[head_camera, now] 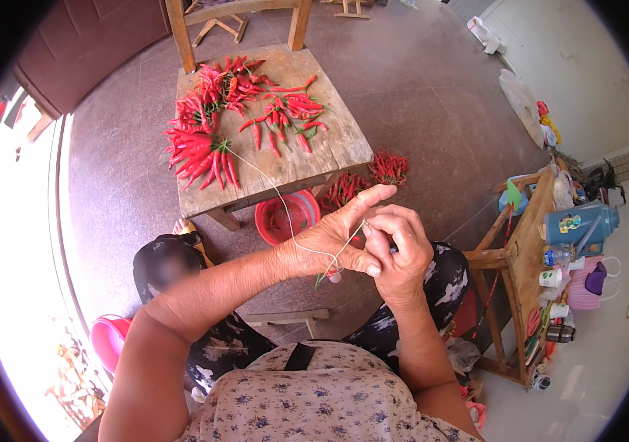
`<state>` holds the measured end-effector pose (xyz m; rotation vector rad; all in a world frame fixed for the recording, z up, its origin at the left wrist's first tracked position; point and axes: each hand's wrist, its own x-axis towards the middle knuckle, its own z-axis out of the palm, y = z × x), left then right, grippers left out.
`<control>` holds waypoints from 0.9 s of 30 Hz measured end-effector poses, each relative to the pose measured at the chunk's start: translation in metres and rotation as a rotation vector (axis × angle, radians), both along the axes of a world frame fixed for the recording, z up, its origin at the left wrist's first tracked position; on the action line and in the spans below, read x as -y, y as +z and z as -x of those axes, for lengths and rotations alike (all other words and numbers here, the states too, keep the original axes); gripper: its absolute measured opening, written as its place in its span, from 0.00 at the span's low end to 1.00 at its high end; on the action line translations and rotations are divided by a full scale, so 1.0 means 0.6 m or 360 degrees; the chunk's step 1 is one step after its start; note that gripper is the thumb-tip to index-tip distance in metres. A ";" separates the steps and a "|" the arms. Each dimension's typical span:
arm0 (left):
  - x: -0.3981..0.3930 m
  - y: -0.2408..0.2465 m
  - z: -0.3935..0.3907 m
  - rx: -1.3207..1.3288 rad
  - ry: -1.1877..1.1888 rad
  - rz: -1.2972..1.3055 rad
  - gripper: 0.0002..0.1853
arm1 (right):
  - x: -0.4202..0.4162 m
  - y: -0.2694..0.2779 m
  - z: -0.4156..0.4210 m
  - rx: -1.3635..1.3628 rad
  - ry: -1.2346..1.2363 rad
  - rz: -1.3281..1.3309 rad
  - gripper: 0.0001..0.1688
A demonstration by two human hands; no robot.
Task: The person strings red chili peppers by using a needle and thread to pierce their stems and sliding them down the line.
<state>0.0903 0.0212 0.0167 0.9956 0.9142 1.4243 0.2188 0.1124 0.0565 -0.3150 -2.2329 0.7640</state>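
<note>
My right hand [402,243] pinches a pale thread [277,190] between its fingertips, close in front of me. My left hand [333,235] is right beside it, thumb and index finger spread apart, the other fingers hidden underneath. Across the left hand the thread runs and crosses itself near the thumb. A green stem [320,280] and a bit of red show below that hand; whether it grips them is unclear. The thread's far end leads to a strung garland of red chilli peppers [195,149], curved along the left side of a wooden chair seat [342,146]. Loose chilli peppers [286,110] lie beside it.
Under the chair's front edge stands a red plastic basin [314,210]. Bundles of chilli peppers [389,167] lie on the floor nearby. At right, a wooden table [529,232] bears a blue thermos flask [585,222], cups and scissors [533,320]. A pink bucket [109,340] is at left.
</note>
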 end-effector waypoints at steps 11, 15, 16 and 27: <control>0.038 0.001 0.111 -0.1677 -0.0156 0.0544 0.09 | -0.068 0.114 -0.089 0.0508 -0.0179 -0.0365 0.17; 0.049 0.045 0.103 -0.0345 -0.0172 0.0231 0.15 | -0.056 0.132 -0.098 0.0922 0.0167 -0.0182 0.20; 0.046 0.050 0.089 -0.0291 -0.0060 0.0097 0.22 | -0.049 0.129 -0.094 0.0894 0.0252 -0.0166 0.20; 0.034 0.012 0.038 -0.0228 -0.0171 0.0137 0.21 | -0.015 0.114 -0.047 0.0872 0.0285 -0.0194 0.12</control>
